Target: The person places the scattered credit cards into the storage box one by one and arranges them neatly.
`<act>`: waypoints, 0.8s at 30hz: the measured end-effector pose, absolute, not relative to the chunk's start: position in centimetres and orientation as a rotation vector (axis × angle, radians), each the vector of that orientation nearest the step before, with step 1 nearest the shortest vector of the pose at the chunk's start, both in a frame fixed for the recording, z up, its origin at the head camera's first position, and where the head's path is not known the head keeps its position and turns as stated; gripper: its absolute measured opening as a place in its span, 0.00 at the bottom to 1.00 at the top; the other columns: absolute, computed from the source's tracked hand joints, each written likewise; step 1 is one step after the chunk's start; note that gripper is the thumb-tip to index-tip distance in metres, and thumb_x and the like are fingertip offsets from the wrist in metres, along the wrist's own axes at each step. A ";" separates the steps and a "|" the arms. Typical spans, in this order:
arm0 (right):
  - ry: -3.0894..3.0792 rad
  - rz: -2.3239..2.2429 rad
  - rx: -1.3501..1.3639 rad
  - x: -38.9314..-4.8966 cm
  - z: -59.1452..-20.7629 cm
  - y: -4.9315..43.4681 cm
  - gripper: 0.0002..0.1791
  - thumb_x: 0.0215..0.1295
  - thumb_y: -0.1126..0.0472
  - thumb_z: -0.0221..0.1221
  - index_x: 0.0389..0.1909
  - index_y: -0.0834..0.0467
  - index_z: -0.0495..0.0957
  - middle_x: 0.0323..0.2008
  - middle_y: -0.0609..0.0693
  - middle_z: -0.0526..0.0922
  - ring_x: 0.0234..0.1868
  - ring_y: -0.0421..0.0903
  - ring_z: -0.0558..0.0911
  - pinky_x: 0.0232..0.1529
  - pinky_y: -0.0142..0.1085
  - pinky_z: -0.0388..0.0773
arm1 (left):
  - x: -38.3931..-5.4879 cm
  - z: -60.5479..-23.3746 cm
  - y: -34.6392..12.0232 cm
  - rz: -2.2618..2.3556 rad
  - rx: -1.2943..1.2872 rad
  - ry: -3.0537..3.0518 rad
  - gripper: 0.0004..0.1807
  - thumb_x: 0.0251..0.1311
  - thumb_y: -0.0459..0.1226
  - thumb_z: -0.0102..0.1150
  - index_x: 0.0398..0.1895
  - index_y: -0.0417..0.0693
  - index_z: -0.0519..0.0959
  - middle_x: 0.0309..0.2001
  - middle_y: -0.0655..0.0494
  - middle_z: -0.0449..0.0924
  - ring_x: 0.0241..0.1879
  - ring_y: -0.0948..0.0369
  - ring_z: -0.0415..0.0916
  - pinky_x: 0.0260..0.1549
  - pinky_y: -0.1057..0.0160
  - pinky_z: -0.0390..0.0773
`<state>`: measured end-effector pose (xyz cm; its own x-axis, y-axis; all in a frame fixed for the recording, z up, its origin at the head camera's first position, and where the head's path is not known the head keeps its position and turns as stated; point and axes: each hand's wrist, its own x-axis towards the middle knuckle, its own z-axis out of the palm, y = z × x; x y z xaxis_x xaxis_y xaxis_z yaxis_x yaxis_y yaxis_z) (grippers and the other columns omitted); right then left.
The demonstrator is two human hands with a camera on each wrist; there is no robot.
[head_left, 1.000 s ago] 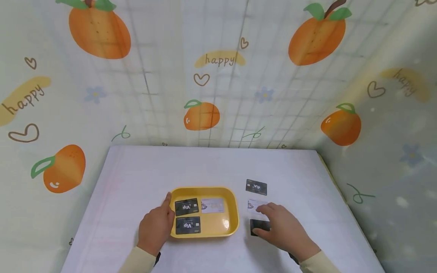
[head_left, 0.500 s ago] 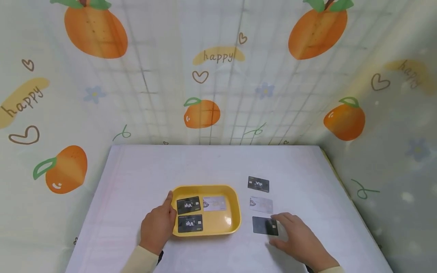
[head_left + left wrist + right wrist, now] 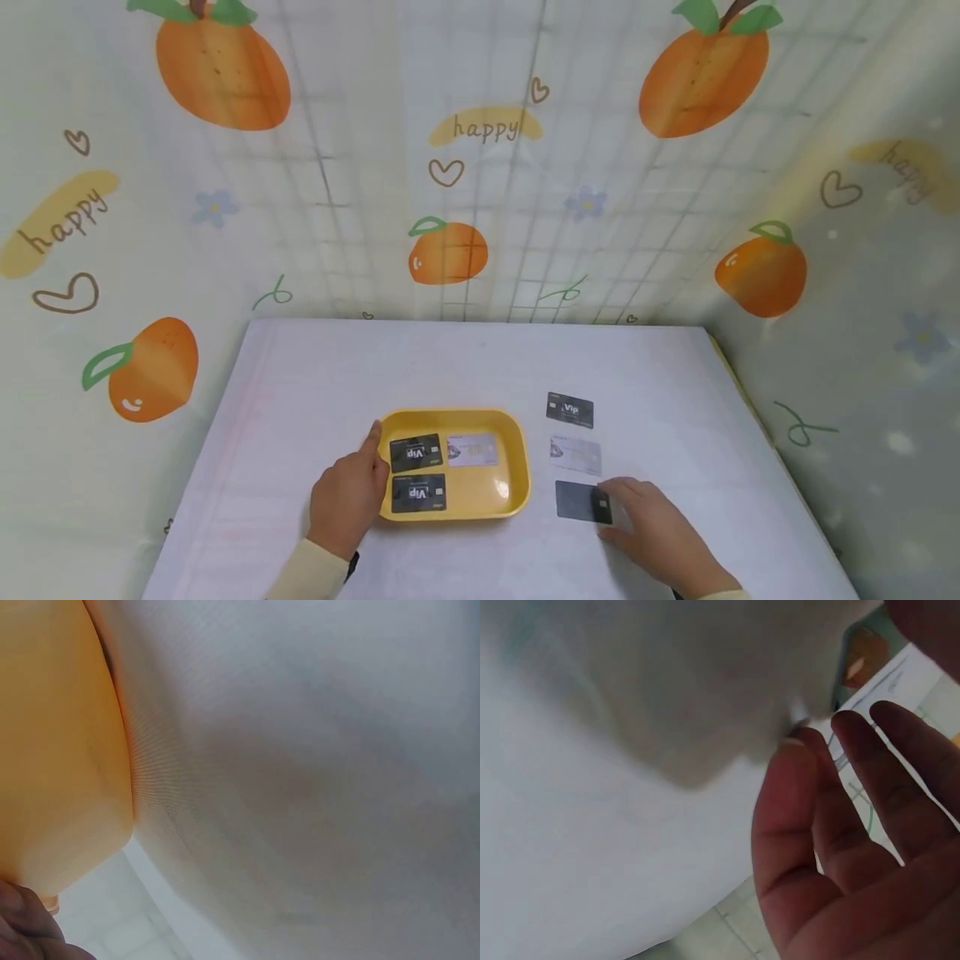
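Note:
My left hand [image 3: 347, 502] grips the left end of a yellow tray [image 3: 524, 467], thumb by the rim and forefinger along the side; in the left wrist view the tray's side [image 3: 60, 750] fills the left. Inside lie two black VIP cards, the upper [image 3: 416, 452] and the lower [image 3: 418, 493], plus a silver card [image 3: 472, 450]. Right of the tray my right hand [image 3: 660, 529] has thumb and forefinger either side of the right end of a dark card [image 3: 577, 502]; firm contact cannot be made out. In the right wrist view the right hand's fingers [image 3: 877, 795] are loosely bent.
Above the dark card on the white table [image 3: 337, 367] lie a silver card [image 3: 576, 455] and a black VIP card [image 3: 570, 410], in a column. A fruit-patterned curtain [image 3: 360, 208] stands behind the table and at both sides.
My right hand has drawn back rightward from over the silver and dark cards, uncovering both, then edged slightly back toward the dark card's right end. The left hand and tray have stayed put.

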<state>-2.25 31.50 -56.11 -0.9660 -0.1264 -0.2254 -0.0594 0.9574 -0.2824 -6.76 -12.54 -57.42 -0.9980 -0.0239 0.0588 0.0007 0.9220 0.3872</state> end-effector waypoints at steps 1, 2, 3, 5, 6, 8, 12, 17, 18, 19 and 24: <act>2.871 -0.395 -0.138 -2.2 -56.2 31.5 0.35 0.49 0.52 0.83 0.59 0.53 0.84 0.58 0.49 0.84 0.60 0.54 0.81 0.63 0.58 0.75 | -6.8 -57.4 -12.5 -0.612 0.024 -3.026 0.32 0.74 0.41 0.56 0.80 0.54 0.69 0.12 0.61 0.61 0.10 0.62 0.57 0.11 0.62 0.59; 2.879 -0.386 -0.141 -2.2 -56.3 31.6 0.34 0.49 0.53 0.83 0.59 0.53 0.84 0.58 0.49 0.84 0.60 0.54 0.81 0.63 0.58 0.75 | -6.8 -57.4 -12.5 -0.617 0.026 -3.031 0.32 0.74 0.41 0.56 0.80 0.54 0.69 0.12 0.61 0.61 0.10 0.62 0.57 0.11 0.62 0.59; 2.883 -0.383 -0.148 -2.2 -56.4 31.6 0.34 0.49 0.53 0.83 0.59 0.53 0.84 0.58 0.49 0.84 0.60 0.54 0.81 0.63 0.58 0.75 | -6.8 -57.4 -12.4 -0.623 0.028 -3.034 0.32 0.73 0.41 0.56 0.80 0.54 0.68 0.12 0.61 0.61 0.10 0.61 0.57 0.11 0.62 0.59; 2.893 -0.382 -0.157 -2.2 -56.4 31.6 0.33 0.49 0.54 0.83 0.59 0.53 0.84 0.58 0.48 0.84 0.60 0.53 0.81 0.63 0.57 0.75 | -6.9 -57.4 -12.4 -0.619 0.029 -3.029 0.32 0.73 0.40 0.56 0.80 0.55 0.69 0.12 0.61 0.61 0.10 0.62 0.57 0.11 0.62 0.59; 2.895 -0.382 -0.161 -2.2 -56.5 31.7 0.33 0.49 0.54 0.83 0.58 0.53 0.84 0.57 0.48 0.84 0.59 0.53 0.81 0.63 0.57 0.75 | -6.9 -57.3 -12.3 -0.617 0.027 -3.022 0.32 0.73 0.40 0.57 0.80 0.54 0.69 0.12 0.61 0.61 0.10 0.62 0.57 0.11 0.62 0.59; 2.897 -0.393 -0.169 -2.3 -56.4 31.7 0.32 0.49 0.54 0.83 0.57 0.52 0.85 0.57 0.47 0.85 0.59 0.52 0.81 0.63 0.56 0.75 | -6.9 -57.3 -12.3 -0.608 0.019 -3.005 0.32 0.72 0.40 0.57 0.79 0.54 0.70 0.12 0.62 0.60 0.10 0.62 0.57 0.11 0.62 0.59; 2.892 -0.413 -0.177 -2.4 -56.3 31.7 0.31 0.48 0.54 0.83 0.55 0.52 0.85 0.55 0.47 0.85 0.57 0.52 0.81 0.62 0.56 0.76 | -6.9 -57.3 -12.3 -0.587 0.005 -2.987 0.31 0.72 0.40 0.58 0.79 0.53 0.71 0.12 0.62 0.59 0.10 0.62 0.56 0.11 0.63 0.58; 2.895 -0.435 -0.188 -2.5 -56.2 31.7 0.30 0.46 0.56 0.84 0.54 0.51 0.86 0.52 0.44 0.85 0.55 0.50 0.81 0.61 0.55 0.77 | -6.8 -57.3 -12.4 -0.587 0.003 -2.992 0.31 0.72 0.40 0.57 0.79 0.52 0.71 0.12 0.62 0.60 0.10 0.62 0.56 0.11 0.63 0.58; 2.894 -0.441 -0.190 -2.5 -56.2 31.7 0.30 0.46 0.57 0.84 0.53 0.51 0.86 0.51 0.44 0.85 0.55 0.50 0.81 0.61 0.55 0.77 | -6.7 -57.2 -12.4 -0.592 0.004 -2.993 0.31 0.72 0.39 0.57 0.79 0.52 0.71 0.12 0.62 0.60 0.10 0.62 0.57 0.11 0.63 0.58; 2.891 -0.449 -0.190 -2.5 -56.2 31.7 0.30 0.46 0.57 0.84 0.53 0.50 0.86 0.50 0.44 0.86 0.55 0.50 0.81 0.61 0.54 0.77 | -6.7 -57.2 -12.4 -0.594 0.004 -2.995 0.31 0.72 0.39 0.57 0.79 0.51 0.71 0.12 0.61 0.60 0.10 0.62 0.57 0.11 0.63 0.59; 2.885 -0.467 -0.179 -2.6 -56.2 31.6 0.29 0.46 0.58 0.83 0.52 0.50 0.86 0.49 0.43 0.86 0.54 0.49 0.81 0.61 0.54 0.77 | -6.7 -57.1 -12.5 -0.597 0.011 -3.012 0.32 0.73 0.39 0.57 0.79 0.51 0.70 0.12 0.61 0.60 0.10 0.62 0.57 0.12 0.63 0.59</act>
<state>-2.57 31.60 -56.22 -0.9699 -0.1530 -0.1895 -0.0854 0.9424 -0.3235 -6.71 -12.46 -57.08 -0.9974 -0.0207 0.0685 0.0070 0.9245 0.3811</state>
